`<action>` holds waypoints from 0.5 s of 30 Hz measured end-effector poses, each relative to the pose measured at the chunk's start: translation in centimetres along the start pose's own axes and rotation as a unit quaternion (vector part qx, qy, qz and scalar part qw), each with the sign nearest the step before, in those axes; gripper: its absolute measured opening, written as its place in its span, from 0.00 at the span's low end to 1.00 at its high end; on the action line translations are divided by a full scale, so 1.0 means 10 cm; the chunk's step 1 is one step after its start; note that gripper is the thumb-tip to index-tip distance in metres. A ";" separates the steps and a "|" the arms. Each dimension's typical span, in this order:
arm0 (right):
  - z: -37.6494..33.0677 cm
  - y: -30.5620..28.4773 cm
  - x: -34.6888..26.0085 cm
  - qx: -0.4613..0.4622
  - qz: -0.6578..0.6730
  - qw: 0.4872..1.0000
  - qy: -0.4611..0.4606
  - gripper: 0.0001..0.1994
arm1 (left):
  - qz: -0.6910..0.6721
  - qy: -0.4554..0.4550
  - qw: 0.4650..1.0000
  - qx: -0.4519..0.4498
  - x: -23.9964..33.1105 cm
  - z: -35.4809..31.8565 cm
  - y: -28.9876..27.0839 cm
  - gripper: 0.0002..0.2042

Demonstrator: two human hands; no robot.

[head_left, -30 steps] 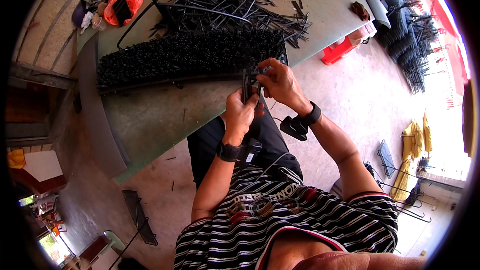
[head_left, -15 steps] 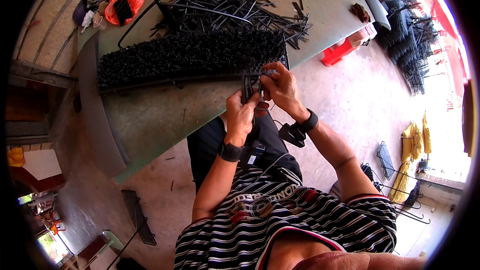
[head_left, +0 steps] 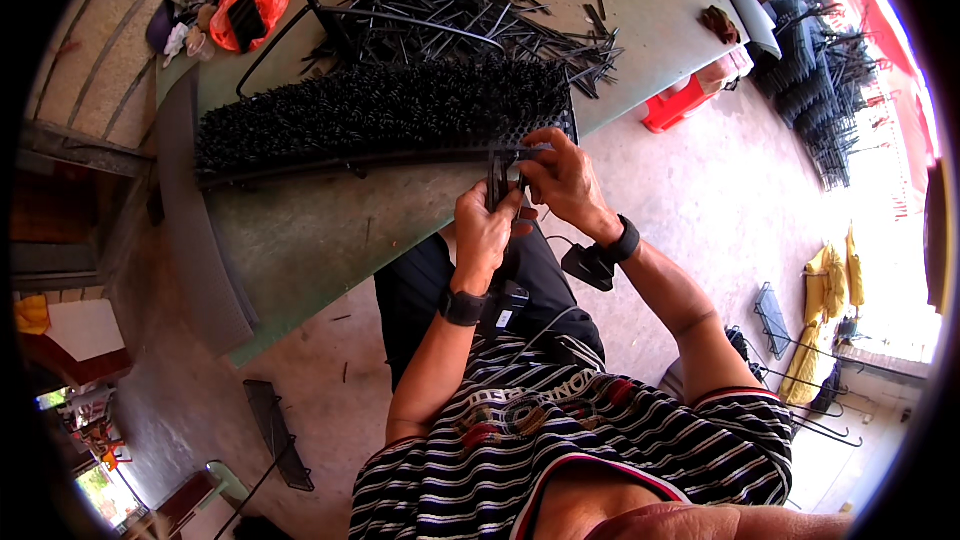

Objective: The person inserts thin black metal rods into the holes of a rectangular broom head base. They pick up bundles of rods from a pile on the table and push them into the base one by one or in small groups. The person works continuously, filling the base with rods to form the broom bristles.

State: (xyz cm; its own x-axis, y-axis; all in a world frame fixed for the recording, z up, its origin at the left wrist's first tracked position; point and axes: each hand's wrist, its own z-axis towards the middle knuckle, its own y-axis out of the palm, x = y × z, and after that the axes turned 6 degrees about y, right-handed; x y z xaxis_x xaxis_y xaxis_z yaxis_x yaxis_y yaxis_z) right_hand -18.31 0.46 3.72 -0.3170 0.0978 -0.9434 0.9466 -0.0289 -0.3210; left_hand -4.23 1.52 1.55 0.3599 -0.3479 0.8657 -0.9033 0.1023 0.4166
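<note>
A long black panel bristling with short spikes (head_left: 380,115) lies across a green table (head_left: 300,230). At its near right corner my left hand (head_left: 487,225) grips a bunch of thin black strips (head_left: 497,178) held upright. My right hand (head_left: 562,175) pinches one strip at the panel's front edge, right beside the left hand. Both wrists wear black bands, and a small black device (head_left: 585,265) hangs under the right wrist.
A loose heap of black strips (head_left: 470,0) covers the far side of the table. An orange bag (head_left: 245,10) sits at the far left corner. A red stool (head_left: 680,105) stands on the concrete floor to the right, with stacked black racks (head_left: 810,70) beyond it.
My right hand has slid a little to the right along the panel's front edge. The left hand keeps its grip on the bunch and stays in nearly the same spot.
</note>
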 end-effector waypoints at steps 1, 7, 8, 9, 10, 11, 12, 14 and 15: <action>0.00 0.01 0.00 0.000 0.021 1.000 0.020 0.13 | -0.005 -0.003 1.000 -0.003 0.01 0.00 0.00 0.03; 0.00 0.09 0.02 0.053 0.088 0.993 0.055 0.10 | 0.031 0.018 0.999 0.014 0.00 0.01 0.05 0.02; 0.01 0.07 0.03 0.030 0.082 0.994 0.069 0.10 | 0.036 0.010 0.999 0.006 -0.01 0.01 0.04 0.02; 0.03 0.02 0.05 0.007 0.075 0.994 0.083 0.10 | 0.040 0.001 0.999 -0.002 -0.03 0.01 0.02 0.02; 0.05 -0.02 0.07 -0.016 0.069 0.993 0.096 0.10 | 0.044 -0.008 0.999 -0.009 -0.04 0.01 0.00 0.02; 0.05 -0.05 0.03 -0.032 0.040 0.993 0.106 0.09 | 0.040 -0.013 0.999 -0.006 -0.04 -0.01 0.00 0.03; 0.04 -0.05 0.01 -0.031 0.024 0.995 0.092 0.10 | 0.035 -0.019 0.999 -0.003 -0.04 -0.02 0.00 0.03; 0.02 -0.02 -0.01 -0.029 -0.010 0.998 0.063 0.10 | 0.025 -0.015 1.000 0.002 -0.04 -0.03 0.00 0.03; 0.01 -0.02 -0.01 -0.028 0.018 0.997 0.065 0.10 | 0.020 -0.007 1.000 0.004 -0.04 -0.03 0.00 0.03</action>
State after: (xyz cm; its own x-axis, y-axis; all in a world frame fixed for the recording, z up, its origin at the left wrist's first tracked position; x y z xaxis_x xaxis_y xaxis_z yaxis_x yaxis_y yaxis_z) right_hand -18.50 0.32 3.91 -0.2756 0.2258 -0.9344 0.9603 0.0208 -0.2782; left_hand -4.34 1.97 1.29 0.3208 -0.3565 0.8775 -0.9185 0.1089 0.3800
